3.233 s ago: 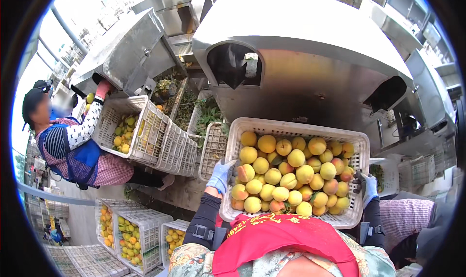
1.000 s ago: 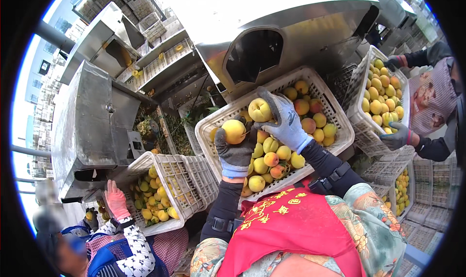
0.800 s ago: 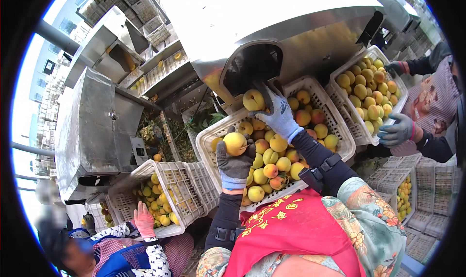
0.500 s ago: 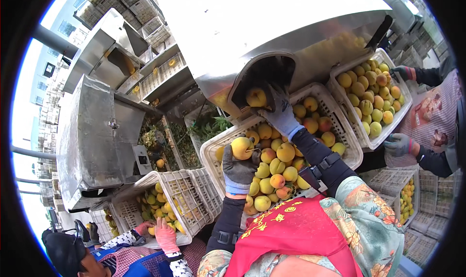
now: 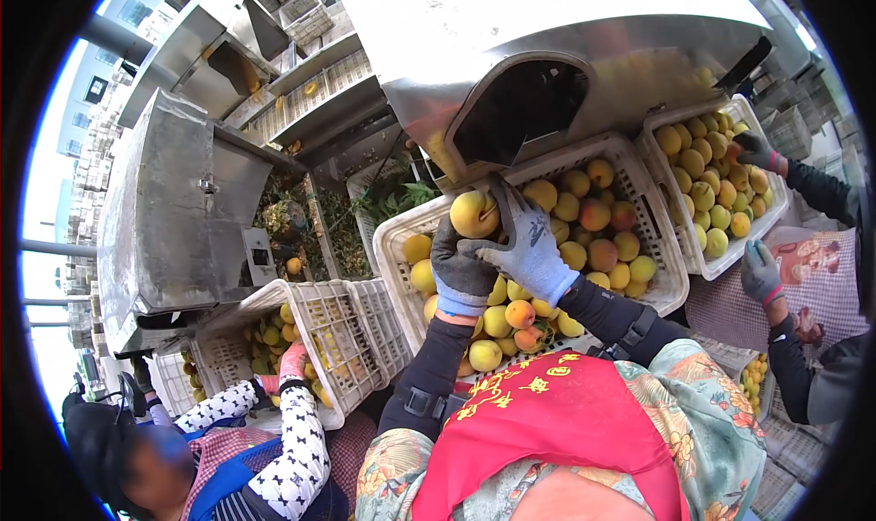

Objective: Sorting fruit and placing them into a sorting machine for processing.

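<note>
Both my hands, in grey-and-black work gloves, meet around a yellow peach (image 5: pixel 474 214) above the left part of a white crate (image 5: pixel 398 264). My left hand (image 5: pixel 463 267) is closed around the fruit from below. Against its right side press the bent fingers of my right hand (image 5: pixel 527 249), whose thumb crosses my left fingers. Several yellow and red-blushed peaches (image 5: pixel 594 214) lie in the crate beneath. Just beyond my hands gapes the dark opening (image 5: pixel 522 110) of a metal machine (image 5: pixel 657 57). The gloves partly hide the held peach.
At right, a person's gloved hands (image 5: pixel 759 273) are by another crate of peaches (image 5: pixel 716 192). At lower left, a person in pink gloves (image 5: pixel 294 360) reaches into a tilted white crate (image 5: pixel 340 349). A metal housing (image 5: pixel 169 220) stands at left, beside leaves and fruit scraps (image 5: pixel 283 218).
My right hand has come out of the machine opening towards me and joined my left hand. My left hand has risen towards the opening. Only one peach now shows at my hands.
</note>
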